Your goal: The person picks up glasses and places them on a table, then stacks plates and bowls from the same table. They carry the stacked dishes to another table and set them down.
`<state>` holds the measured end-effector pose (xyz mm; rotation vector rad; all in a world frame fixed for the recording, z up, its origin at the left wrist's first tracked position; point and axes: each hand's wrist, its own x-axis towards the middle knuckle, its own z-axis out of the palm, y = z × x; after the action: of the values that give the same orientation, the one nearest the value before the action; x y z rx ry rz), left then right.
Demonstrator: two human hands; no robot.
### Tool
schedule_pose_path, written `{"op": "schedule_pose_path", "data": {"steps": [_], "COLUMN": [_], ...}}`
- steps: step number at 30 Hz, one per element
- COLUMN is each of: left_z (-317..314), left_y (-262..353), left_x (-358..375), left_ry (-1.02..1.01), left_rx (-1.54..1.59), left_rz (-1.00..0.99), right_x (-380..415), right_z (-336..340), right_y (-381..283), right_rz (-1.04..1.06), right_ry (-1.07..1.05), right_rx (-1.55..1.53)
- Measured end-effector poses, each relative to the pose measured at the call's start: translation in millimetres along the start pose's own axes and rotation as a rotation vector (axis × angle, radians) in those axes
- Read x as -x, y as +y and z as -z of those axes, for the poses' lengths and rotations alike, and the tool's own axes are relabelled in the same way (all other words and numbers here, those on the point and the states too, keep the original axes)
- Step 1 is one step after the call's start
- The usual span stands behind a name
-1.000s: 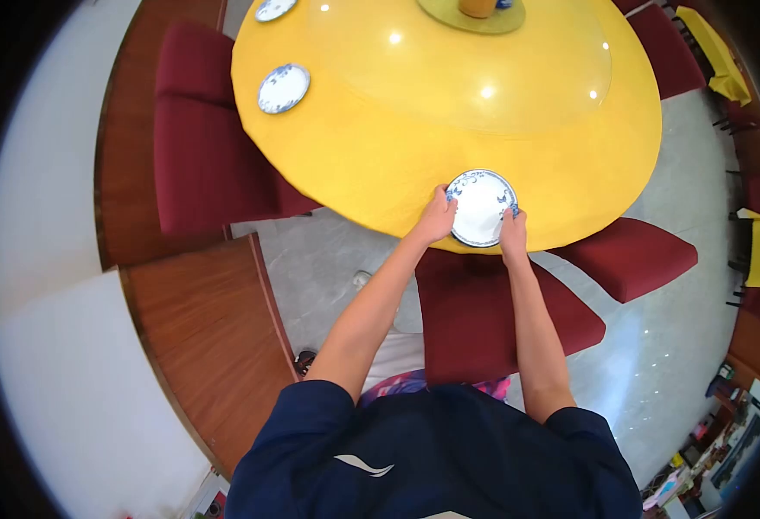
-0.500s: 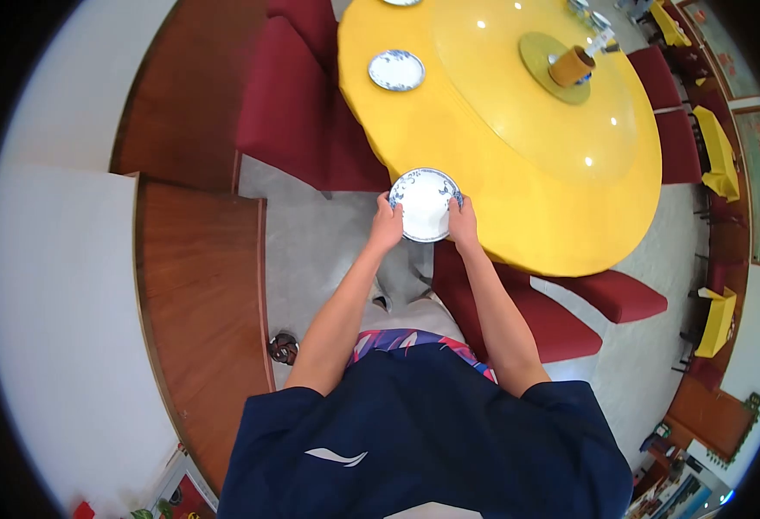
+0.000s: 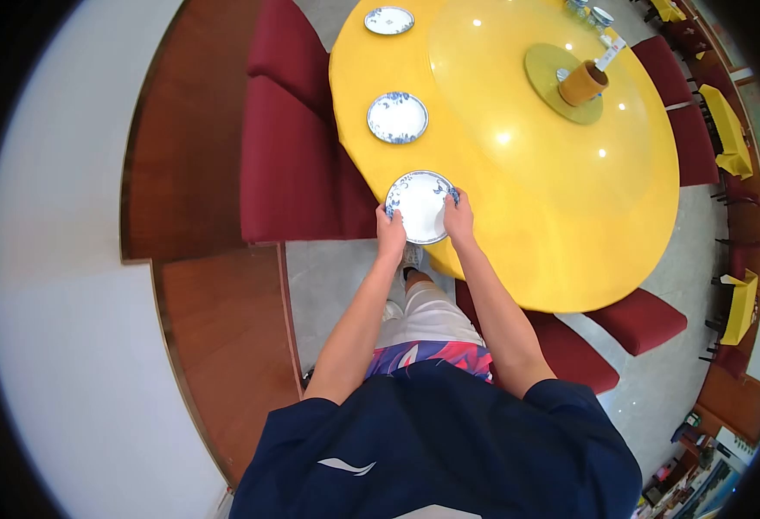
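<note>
white plate [image 3: 420, 209], outstretched hands [image 3: 389, 233] [image 3: 459, 220] gripping opposite sides

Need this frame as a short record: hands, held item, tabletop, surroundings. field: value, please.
left_hand: left hand grips the near left rim of the held plate
right_hand: right hand grips its right rim
held_item: held plate, white with blue pattern, patterned face up, at the table edge; contact with the table unclear
table: round, yellow cloth
other_plates: near plate and far plate, along the left edge
centre: brown container on a greenish disc
seating: dark red chairs around the table
</note>
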<state>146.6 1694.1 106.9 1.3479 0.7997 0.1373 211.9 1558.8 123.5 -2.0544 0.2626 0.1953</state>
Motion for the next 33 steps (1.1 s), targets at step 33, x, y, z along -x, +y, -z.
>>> {"op": "schedule_pose_path", "data": {"steps": [33], "left_z": [-40], "left_y": [80], "left_x": [-251], "left_ry": [0.063], "left_rx": [-0.436], "left_rz": [0.021], "right_x": [-205], "right_z": [-146], "right_y": [-70], "right_rz": [-0.022], "right_ry": [0.286], "right_rx": [0.220]}}
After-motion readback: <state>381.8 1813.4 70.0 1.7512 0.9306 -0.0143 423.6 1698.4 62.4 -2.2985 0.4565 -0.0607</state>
